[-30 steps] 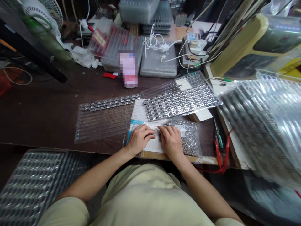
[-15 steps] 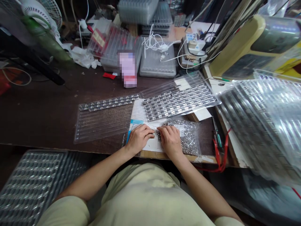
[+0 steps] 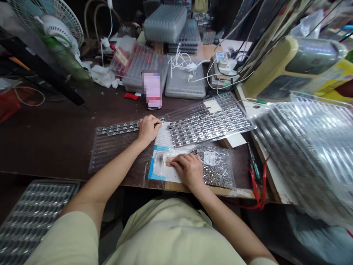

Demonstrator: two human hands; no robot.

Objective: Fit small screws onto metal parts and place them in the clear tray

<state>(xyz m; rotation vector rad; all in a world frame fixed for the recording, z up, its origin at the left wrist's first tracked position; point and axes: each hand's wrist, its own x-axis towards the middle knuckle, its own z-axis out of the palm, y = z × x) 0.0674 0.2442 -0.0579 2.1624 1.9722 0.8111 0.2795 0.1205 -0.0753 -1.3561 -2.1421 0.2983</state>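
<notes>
The closed left hand touches a metal strip while the curled right hand rests on a tan pad, its grip unclear.

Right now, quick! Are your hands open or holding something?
Left hand: curled beside the metal strips; cannot tell if it holds one.
Right hand: half closed on a small tan pad; cannot tell if gripping.

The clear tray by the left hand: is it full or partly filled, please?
Partly filled: the tray holds metal strips only in its top rows.
</notes>
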